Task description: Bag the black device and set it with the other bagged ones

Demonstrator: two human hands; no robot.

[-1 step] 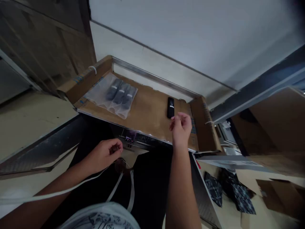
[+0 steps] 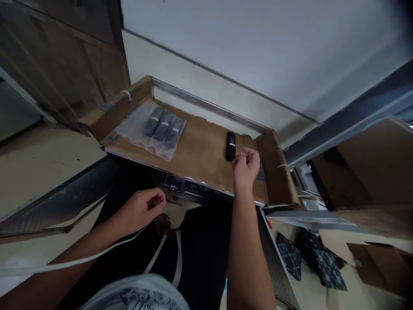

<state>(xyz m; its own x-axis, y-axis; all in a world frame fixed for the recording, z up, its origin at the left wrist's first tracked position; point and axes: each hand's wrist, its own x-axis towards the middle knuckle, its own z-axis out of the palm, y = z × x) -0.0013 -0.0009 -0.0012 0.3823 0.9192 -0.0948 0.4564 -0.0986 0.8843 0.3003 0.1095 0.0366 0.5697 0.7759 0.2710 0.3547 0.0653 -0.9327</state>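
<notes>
Brown cardboard-lined desk (image 2: 200,150) under a white wall carries a small black rectangular device (image 2: 230,146); my right hand (image 2: 245,165) hovers beside it, fingers loosely curled, empty. My left hand (image 2: 142,209) pinches a white cord (image 2: 97,255).

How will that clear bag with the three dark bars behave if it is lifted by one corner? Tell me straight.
The clear bag looks like thin, wrinkled film, so it would probably sag and fold rather than hold flat. The three dark bars lie loose side by side inside, so they would likely slide toward the low end. The smooth plastic may slip on the cardboard-lined tray.
</notes>
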